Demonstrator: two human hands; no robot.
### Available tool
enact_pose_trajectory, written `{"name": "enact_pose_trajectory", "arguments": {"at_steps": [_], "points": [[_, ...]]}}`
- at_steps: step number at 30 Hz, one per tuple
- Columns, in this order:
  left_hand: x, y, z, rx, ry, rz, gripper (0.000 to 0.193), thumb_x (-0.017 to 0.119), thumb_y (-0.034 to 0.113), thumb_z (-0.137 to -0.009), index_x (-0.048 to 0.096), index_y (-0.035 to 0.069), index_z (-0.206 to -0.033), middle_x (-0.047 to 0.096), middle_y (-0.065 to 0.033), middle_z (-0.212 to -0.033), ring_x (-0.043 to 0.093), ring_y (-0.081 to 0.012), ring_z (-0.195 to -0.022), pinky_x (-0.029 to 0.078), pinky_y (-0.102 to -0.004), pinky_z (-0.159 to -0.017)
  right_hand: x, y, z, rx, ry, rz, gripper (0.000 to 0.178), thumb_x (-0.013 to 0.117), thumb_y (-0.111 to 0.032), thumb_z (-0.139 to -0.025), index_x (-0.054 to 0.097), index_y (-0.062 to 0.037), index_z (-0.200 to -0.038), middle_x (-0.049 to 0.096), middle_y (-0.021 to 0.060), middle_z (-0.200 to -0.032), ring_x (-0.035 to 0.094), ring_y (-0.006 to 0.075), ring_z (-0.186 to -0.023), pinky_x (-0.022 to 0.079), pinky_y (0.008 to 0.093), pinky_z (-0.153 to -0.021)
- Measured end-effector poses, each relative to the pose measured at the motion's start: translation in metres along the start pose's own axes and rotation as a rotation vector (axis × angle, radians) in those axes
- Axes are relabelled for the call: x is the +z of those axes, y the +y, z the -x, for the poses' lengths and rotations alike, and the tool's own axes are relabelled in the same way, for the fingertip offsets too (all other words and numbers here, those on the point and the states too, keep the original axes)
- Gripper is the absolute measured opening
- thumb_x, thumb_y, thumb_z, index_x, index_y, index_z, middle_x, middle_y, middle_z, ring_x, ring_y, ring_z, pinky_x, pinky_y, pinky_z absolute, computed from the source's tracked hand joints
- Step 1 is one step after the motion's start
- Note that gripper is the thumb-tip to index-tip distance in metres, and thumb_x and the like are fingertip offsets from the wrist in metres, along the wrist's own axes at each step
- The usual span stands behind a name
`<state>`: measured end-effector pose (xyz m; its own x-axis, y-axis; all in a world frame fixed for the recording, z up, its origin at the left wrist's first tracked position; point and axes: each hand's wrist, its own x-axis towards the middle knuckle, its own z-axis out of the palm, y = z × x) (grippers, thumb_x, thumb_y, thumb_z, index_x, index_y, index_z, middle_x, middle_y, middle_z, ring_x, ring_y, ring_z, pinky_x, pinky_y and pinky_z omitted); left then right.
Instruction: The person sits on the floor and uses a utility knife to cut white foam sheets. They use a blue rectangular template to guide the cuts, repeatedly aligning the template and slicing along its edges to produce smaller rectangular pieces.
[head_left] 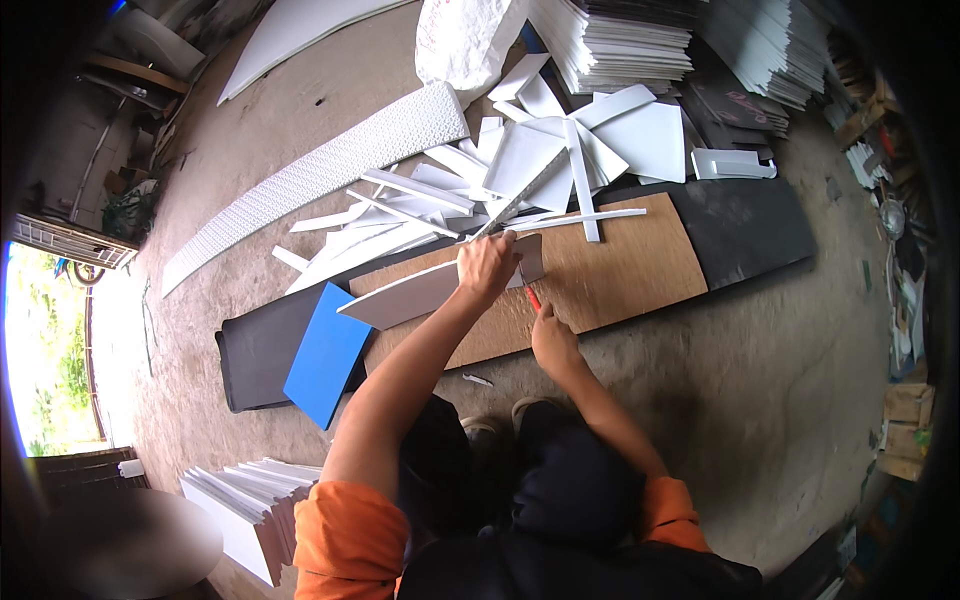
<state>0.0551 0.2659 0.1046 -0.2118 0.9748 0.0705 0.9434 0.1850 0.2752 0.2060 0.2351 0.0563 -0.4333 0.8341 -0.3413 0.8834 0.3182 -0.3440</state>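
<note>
My left hand is closed over the top edge of a pale grey-white foam board, which stands tilted on a brown plywood sheet. My right hand grips a red-handled knife. The knife's thin blade points up to the board's right part, just below my left fingers; whether it is cutting in cannot be made out. A narrow greyish strip, perhaps a metal ruler, runs away from beside my left hand over the scraps. A blue rectangular panel lies left of the board.
Under the plywood spreads a black mat. White offcuts heap beyond it, beside a long textured white strip and a white sack. Stacks of white sheets stand at the back; another stack is at lower left.
</note>
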Motion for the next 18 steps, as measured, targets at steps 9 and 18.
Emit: {"name": "enact_pose_trajectory", "arguments": {"at_steps": [9, 18], "points": [[0.004, -0.006, 0.000, -0.001, 0.007, 0.011, 0.025, 0.063, 0.032, -0.072, 0.055, 0.010, -0.082, 0.059, -0.0124, -0.063, 0.060, -0.0308, -0.062, 0.046, -0.0410, -0.054, 0.030, 0.012, -0.003, -0.038, 0.113, 0.054, 0.012, 0.040, -0.010, -0.086, 0.041, 0.0009, -0.089, 0.061, 0.0161, -0.066, 0.064, 0.0288, -0.064, 0.053, 0.0357, -0.051], [0.007, -0.012, -0.011, 0.023, -0.015, -0.017, 0.030, 0.063, 0.035, -0.072, 0.056, 0.010, -0.086, 0.060, -0.0130, -0.064, 0.061, -0.0307, -0.062, 0.047, -0.0398, -0.053, 0.046, 0.038, 0.008, -0.092, 0.160, 0.001, 0.013, 0.038, -0.014, -0.088, 0.039, -0.0012, -0.091, 0.059, 0.0225, -0.066, 0.062, 0.0331, -0.062, 0.052, 0.0410, -0.050]]}}
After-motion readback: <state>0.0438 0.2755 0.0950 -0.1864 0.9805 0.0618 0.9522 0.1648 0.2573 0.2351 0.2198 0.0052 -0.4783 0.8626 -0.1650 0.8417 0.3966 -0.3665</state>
